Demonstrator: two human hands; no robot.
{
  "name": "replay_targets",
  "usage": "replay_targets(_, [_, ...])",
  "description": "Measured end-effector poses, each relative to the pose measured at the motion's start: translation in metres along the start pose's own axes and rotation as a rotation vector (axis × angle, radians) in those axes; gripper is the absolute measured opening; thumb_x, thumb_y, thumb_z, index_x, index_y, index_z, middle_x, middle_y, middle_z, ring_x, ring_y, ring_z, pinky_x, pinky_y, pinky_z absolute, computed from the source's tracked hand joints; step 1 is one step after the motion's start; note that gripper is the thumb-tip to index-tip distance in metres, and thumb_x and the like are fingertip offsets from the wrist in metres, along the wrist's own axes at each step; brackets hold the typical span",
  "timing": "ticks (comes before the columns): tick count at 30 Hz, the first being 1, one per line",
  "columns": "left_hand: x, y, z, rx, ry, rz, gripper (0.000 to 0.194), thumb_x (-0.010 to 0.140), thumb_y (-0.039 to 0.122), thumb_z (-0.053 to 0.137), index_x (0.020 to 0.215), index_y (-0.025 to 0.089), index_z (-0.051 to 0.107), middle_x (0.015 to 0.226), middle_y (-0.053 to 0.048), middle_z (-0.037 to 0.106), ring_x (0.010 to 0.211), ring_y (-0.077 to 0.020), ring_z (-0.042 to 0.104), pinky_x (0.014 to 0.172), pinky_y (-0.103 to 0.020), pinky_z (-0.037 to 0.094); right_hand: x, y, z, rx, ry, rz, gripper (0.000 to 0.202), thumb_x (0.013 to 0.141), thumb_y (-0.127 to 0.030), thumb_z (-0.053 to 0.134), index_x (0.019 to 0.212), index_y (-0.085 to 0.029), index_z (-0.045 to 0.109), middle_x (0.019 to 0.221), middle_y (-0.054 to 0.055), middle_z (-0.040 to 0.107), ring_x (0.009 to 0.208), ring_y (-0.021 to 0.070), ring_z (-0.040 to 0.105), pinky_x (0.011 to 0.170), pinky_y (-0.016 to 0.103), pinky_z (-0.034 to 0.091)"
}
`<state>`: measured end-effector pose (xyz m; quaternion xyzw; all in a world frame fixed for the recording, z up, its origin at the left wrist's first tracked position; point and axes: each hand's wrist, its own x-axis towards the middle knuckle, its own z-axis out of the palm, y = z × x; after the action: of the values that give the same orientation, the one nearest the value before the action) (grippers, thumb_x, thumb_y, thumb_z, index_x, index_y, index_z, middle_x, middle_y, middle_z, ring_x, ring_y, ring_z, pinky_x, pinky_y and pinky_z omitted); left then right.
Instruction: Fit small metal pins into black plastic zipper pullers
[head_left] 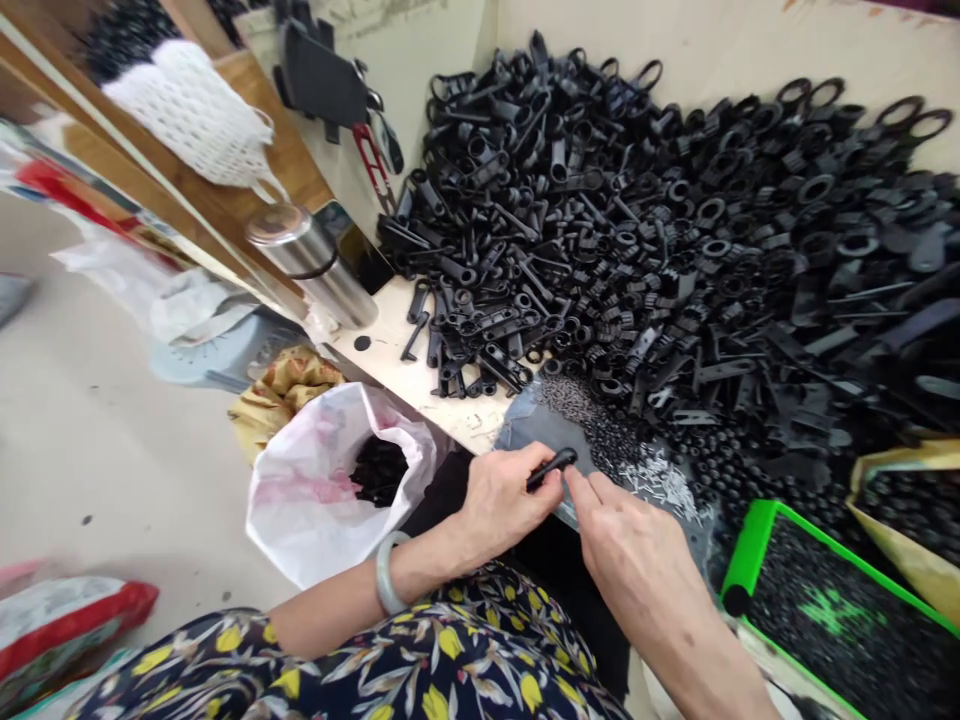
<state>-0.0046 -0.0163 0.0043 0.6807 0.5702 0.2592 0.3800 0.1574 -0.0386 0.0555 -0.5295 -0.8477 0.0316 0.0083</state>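
A slim black plastic part (551, 469) with a rounded end is gripped between the thumb and fingers of my left hand (510, 495). At that rounded end, the fingertips of my right hand (619, 525) are pinched together; whatever sits between them is too small or hidden to make out. Just beyond my hands lie a heap of tiny dark pieces (574, 400) and a scatter of small silvery pins (664, 478), both on a grey sheet (536, 428).
A big pile of black plastic parts (600, 220) covers the table's back. At right stands a green-rimmed tray (757, 530) of small black bits. A white bag (300, 500) holding black parts hangs open at left, below a steel flask (322, 275).
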Motion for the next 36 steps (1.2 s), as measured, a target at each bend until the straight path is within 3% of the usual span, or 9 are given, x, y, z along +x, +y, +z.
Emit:
replay_targets(3, [0.014,-0.006,-0.020,0.109,0.220,0.054,0.016,0.090,0.030,0.061,0.088,0.023,0.075,0.074,-0.004,0.073,0.070,-0.0196,0.063,0.079,-0.033,0.043,-0.010,-0.008,-0.008,-0.001,0.112,0.047,0.035,0.097,-0.006,0.044,0.123,-0.019,0.064,0.083,0.005,0.071,0.064,0.0186,0.069,0.054,0.031,0.046])
replay_targets(7, [0.045,-0.048,-0.073,-0.065,0.549,-0.114,0.023,0.090,0.037,0.060,0.098,0.021,0.075,0.080,-0.002,0.073,0.072,-0.0180,0.061,0.076,-0.030,0.046,-0.018,0.007,0.008,0.072,0.246,0.084,0.037,0.105,-0.020,0.044,0.138,-0.019,0.059,0.089,0.006,0.077,0.068,0.0188,0.073,0.056,0.031,0.048])
replay_targets(12, [0.072,-0.111,-0.129,-0.132,0.672,-0.252,0.031,0.085,0.041,0.060,0.094,0.015,0.074,0.088,-0.006,0.073,0.082,-0.0215,0.063,0.079,-0.031,0.048,0.009,0.032,0.041,0.291,0.145,0.175,0.030,0.105,-0.039,0.051,0.126,-0.025,0.067,0.092,0.001,0.081,0.065,0.0182,0.075,0.052,0.029,0.048])
replay_targets(17, [0.085,-0.123,-0.121,0.226,0.554,-0.201,0.034,0.090,0.037,0.054,0.111,0.017,0.071,0.088,-0.007,0.071,0.087,-0.0259,0.063,0.085,-0.037,0.046,0.045,0.033,0.056,0.298,0.120,0.112,0.026,0.105,-0.029,0.050,0.121,-0.024,0.070,0.114,0.004,0.080,0.091,0.0205,0.078,0.075,0.029,0.055])
replay_targets(21, [0.090,-0.118,-0.116,0.396,0.644,-0.146,0.037,0.089,0.030,0.057,0.122,0.017,0.065,0.099,-0.011,0.070,0.103,-0.0317,0.061,0.097,-0.045,0.043,0.076,0.025,0.057,0.329,0.117,0.098,0.024,0.105,-0.028,0.050,0.120,-0.024,0.069,0.112,0.005,0.078,0.092,0.0177,0.076,0.077,0.027,0.052])
replay_targets(27, [0.077,-0.097,-0.109,0.359,0.793,-0.052,0.035,0.092,0.029,0.058,0.125,0.019,0.065,0.125,-0.015,0.064,0.121,-0.0328,0.054,0.109,-0.049,0.039,0.122,0.006,0.049,0.210,0.084,0.113,0.022,0.106,-0.032,0.051,0.115,-0.021,0.068,0.107,0.006,0.073,0.082,0.0158,0.070,0.063,0.024,0.040])
replay_targets(31, [0.046,-0.061,-0.080,0.029,0.584,0.037,0.021,0.097,0.035,0.056,0.107,0.021,0.069,0.099,-0.007,0.069,0.089,-0.0219,0.062,0.086,-0.036,0.050,0.103,0.007,0.048,0.184,0.083,0.122,0.025,0.107,-0.028,0.046,0.097,-0.019,0.068,0.096,0.004,0.071,0.080,0.0147,0.068,0.060,0.024,0.035])
replay_targets(34, [0.023,-0.039,-0.051,-0.301,0.144,-0.127,0.026,0.097,0.044,0.059,0.106,0.021,0.067,0.087,-0.004,0.070,0.075,-0.0183,0.063,0.070,-0.030,0.050,0.062,0.006,0.049,0.363,0.129,0.175,0.021,0.105,-0.032,0.054,0.094,-0.020,0.067,0.087,0.002,0.070,0.075,0.0127,0.065,0.065,0.023,0.040])
replay_targets(36, [0.015,-0.030,-0.033,-0.535,-0.088,-0.230,0.039,0.096,0.049,0.061,0.123,0.021,0.060,0.091,-0.004,0.072,0.080,-0.0195,0.067,0.072,-0.030,0.052,0.036,-0.001,0.047,0.487,0.133,0.206,0.023,0.104,-0.033,0.054,0.089,-0.021,0.067,0.079,0.000,0.067,0.068,0.0118,0.063,0.065,0.023,0.043])
